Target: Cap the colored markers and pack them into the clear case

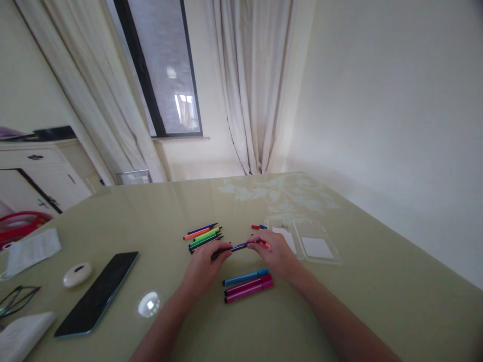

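Observation:
A dark purple marker (239, 247) is held level between my two hands. My left hand (207, 261) pinches its left end, and my right hand (274, 251) pinches its right end. Uncapped markers (204, 235) in orange, yellow, green and dark blue lie in a row just beyond my left hand. Several small caps (258, 227), red and blue among them, show past my right fingers, which partly hide them. Nearer to me, a blue marker (245, 277) and two magenta markers (249, 290) lie with their caps on.
An open clear plastic case (332, 255) with white cards lies right of my right hand. To the left are a tablet or large phone (98, 294), a white round case (77, 275), a face mask (33, 251), glasses (18, 296) and a small clear disc (149, 304).

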Demonstrator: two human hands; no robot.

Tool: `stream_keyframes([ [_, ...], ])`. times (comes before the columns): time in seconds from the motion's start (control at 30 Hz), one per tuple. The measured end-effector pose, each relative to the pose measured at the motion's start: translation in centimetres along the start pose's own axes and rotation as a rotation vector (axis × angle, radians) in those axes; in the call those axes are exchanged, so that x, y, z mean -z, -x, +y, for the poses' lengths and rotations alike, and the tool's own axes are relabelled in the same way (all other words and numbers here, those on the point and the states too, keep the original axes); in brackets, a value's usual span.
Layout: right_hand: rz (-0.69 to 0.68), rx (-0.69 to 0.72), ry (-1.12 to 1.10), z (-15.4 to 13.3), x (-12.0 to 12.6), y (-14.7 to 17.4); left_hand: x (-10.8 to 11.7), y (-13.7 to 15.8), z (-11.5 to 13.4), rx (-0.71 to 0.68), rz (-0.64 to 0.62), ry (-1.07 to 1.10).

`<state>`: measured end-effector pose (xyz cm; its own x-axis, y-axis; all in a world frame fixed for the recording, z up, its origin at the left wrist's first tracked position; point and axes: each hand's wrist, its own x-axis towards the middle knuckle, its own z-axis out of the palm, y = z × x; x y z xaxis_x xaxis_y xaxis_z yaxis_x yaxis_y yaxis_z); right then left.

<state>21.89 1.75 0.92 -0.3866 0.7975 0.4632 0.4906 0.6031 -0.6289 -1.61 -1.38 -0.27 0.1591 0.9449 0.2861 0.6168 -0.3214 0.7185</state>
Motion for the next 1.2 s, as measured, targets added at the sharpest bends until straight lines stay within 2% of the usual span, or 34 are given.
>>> stream_keyframes([
  [0.17,0.235,-0.137,0.007,1.2,1.5,-0.5,-0.4,0.4,0.9,-0.025,-0.125,-0.016],
  [0.23,0.253,-0.172,0.062,2.1,1.9,-0.6,-0.4,0.6,1.1,-0.026,-0.166,-0.051],
  [0.37,0.116,-0.163,0.274,3.0,1.3,-0.5,-0.3,0.9,1.3,-0.045,-0.222,-0.095],
  [0.57,-0.076,-0.128,0.59,2.0,-0.4,0.0,-0.6,1.1,1.5,-0.085,-0.309,-0.091],
  [0.63,-0.13,-0.105,0.626,1.7,-0.6,0.0,-0.6,0.9,1.1,-0.075,-0.295,-0.066],
  [0.7,-0.164,-0.096,0.63,1.6,-0.7,-0.1,-0.3,0.5,0.2,-0.044,-0.215,-0.073],
  [0.87,-0.168,-0.113,0.59,1.6,-0.8,-0.2,1.8,-0.5,-3.1,0.11,0.162,-0.241],
  [0.9,-0.167,-0.116,0.588,1.6,-0.9,-0.2,2.2,-0.5,-3.6,0.124,0.206,-0.273],
  [0.97,-0.165,-0.117,0.585,1.6,-0.9,-0.2,2.7,-0.6,-3.9,0.133,0.188,-0.289],
  [1.1,-0.165,-0.107,0.581,1.5,-0.9,-0.1,2.2,-0.4,-2.9,0.066,-0.026,-0.27],
  [1.2,-0.17,-0.109,0.58,1.5,-0.9,-0.1,1.5,-0.1,-2.1,0.029,-0.05,-0.353],
])
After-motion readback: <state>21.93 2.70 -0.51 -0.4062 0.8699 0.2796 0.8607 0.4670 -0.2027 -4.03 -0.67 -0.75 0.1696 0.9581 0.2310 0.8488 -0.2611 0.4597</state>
